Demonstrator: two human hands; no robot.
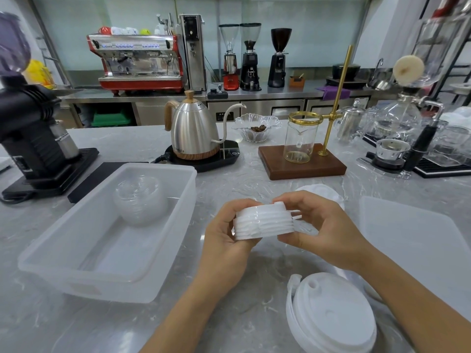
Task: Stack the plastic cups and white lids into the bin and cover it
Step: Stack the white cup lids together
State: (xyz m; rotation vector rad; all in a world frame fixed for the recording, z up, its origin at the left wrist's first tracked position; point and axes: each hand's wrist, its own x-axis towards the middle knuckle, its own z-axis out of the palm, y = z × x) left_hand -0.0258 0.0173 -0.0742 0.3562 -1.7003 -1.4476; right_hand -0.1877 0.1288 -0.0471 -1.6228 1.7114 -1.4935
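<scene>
A stack of white lids (265, 221) is held above the counter between my left hand (226, 230) and my right hand (316, 230), both gripping its sides. The translucent plastic bin (63, 261) stands to the left, with a nested stack of clear plastic cups (140, 200) lying inside its far end. More white lids (334, 314) lie on the counter near the front right, and another white lid (323, 192) shows behind my right hand. The bin's translucent cover (420, 240) lies flat on the right.
A steel kettle (193, 131) on its black base stands behind the bin. A black grinder (30, 138) is at far left, a wooden drip stand with a glass beaker (300, 156) at centre back, and glassware (407, 138) at far right.
</scene>
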